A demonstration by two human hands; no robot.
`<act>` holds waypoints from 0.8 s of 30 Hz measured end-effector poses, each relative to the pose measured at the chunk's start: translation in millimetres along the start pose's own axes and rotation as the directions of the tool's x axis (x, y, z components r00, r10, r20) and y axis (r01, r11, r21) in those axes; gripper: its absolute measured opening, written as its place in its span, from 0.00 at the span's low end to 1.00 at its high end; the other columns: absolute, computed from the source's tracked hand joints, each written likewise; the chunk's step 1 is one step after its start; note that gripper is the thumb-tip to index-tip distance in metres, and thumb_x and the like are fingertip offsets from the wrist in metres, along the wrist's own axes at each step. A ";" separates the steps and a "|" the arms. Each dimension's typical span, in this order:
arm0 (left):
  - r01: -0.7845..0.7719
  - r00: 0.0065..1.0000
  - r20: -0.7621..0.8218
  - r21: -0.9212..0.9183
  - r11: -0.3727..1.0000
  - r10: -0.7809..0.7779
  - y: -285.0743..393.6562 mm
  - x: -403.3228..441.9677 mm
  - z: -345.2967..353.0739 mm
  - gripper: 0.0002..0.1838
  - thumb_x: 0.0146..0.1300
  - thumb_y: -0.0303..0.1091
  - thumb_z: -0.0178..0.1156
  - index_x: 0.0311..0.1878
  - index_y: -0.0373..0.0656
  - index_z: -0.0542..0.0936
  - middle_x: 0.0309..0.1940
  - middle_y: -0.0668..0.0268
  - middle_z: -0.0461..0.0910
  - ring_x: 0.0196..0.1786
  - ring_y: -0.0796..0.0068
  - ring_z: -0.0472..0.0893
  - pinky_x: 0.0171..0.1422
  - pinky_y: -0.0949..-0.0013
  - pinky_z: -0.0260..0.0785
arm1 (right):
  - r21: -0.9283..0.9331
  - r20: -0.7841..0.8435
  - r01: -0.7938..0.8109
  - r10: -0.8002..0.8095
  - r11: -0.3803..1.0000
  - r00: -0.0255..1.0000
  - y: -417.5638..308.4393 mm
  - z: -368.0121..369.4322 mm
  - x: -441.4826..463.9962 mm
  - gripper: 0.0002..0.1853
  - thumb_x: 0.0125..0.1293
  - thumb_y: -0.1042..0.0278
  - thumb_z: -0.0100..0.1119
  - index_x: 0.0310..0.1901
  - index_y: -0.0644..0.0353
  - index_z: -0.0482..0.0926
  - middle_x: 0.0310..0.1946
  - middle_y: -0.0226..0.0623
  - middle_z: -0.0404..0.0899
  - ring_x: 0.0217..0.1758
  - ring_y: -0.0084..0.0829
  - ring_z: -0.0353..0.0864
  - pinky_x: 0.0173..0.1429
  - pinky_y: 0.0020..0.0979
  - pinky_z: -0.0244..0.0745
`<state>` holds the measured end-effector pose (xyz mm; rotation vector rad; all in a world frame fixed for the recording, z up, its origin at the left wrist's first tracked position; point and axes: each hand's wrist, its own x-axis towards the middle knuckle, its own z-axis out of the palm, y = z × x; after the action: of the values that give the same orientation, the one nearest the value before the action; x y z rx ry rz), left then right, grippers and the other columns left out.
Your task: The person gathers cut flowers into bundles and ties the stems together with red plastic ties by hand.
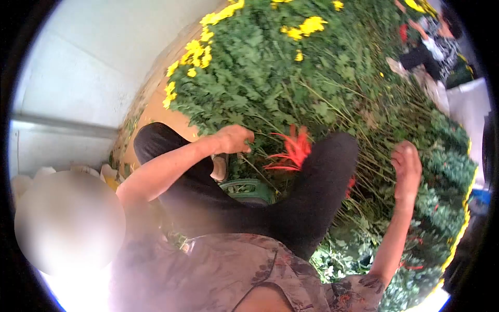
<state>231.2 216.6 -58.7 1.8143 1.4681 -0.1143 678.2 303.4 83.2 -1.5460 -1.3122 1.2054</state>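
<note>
My left hand (235, 139) is above my left shin, its fingers curled together. A bit of green shows at its fingertips, too small to name. My right hand (407, 160) is over the chrysanthemum stems (371, 158) on the right, fingers bent inward. Whatever it grips, if anything, is hidden. Between my knees, a bunch of red strips (295, 150) lies against my right knee. Beneath them, a green plastic stool or crate (248, 190) is partly visible.
A large heap of leafy chrysanthemums (249, 78) with yellow blooms (195, 54) spreads ahead and to the right. Another person (434, 47) sits at the upper right. A pale wall (99, 57) stands on the left, beside brown cardboard (156, 112).
</note>
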 end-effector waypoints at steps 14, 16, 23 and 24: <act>-0.226 0.971 -0.130 -0.224 0.948 0.201 -17.3 -56.3 -24.4 0.16 0.53 0.34 0.61 0.45 0.38 0.77 0.40 0.51 0.80 0.45 0.51 0.81 0.48 0.55 0.74 | -0.770 0.560 0.533 -0.028 0.351 0.828 181.7 441.2 70.5 0.47 0.55 0.62 0.68 0.70 0.60 0.47 0.55 0.54 0.70 0.46 0.49 0.78 0.46 0.43 0.77; -0.167 0.984 -0.100 -0.203 0.965 0.150 -22.4 -47.3 -37.1 0.15 0.54 0.36 0.60 0.43 0.37 0.78 0.39 0.49 0.80 0.44 0.51 0.80 0.47 0.56 0.74 | -0.765 0.565 0.478 0.094 0.432 0.819 180.7 444.2 65.1 0.41 0.55 0.66 0.66 0.68 0.59 0.55 0.52 0.50 0.71 0.44 0.50 0.78 0.42 0.43 0.77; -0.059 0.992 -0.121 -0.248 0.967 0.030 -44.2 -14.9 -30.2 0.15 0.54 0.38 0.59 0.41 0.37 0.79 0.36 0.52 0.82 0.40 0.52 0.82 0.43 0.56 0.75 | -0.712 0.549 0.625 -0.301 0.320 0.780 161.7 409.5 85.7 0.22 0.57 0.72 0.61 0.55 0.63 0.70 0.60 0.48 0.66 0.59 0.49 0.67 0.57 0.42 0.69; -0.055 0.993 -0.119 -0.265 0.963 0.023 -37.7 -15.1 -24.4 0.15 0.54 0.38 0.59 0.41 0.37 0.79 0.36 0.52 0.82 0.40 0.52 0.82 0.43 0.56 0.75 | -0.710 0.561 0.630 -0.289 0.315 0.776 172.3 409.7 88.8 0.22 0.57 0.72 0.61 0.55 0.63 0.70 0.60 0.48 0.66 0.59 0.49 0.67 0.57 0.42 0.69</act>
<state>184.4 220.5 -53.2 1.6499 1.4487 0.2035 330.5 350.0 -203.9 -1.3633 -2.7114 0.3187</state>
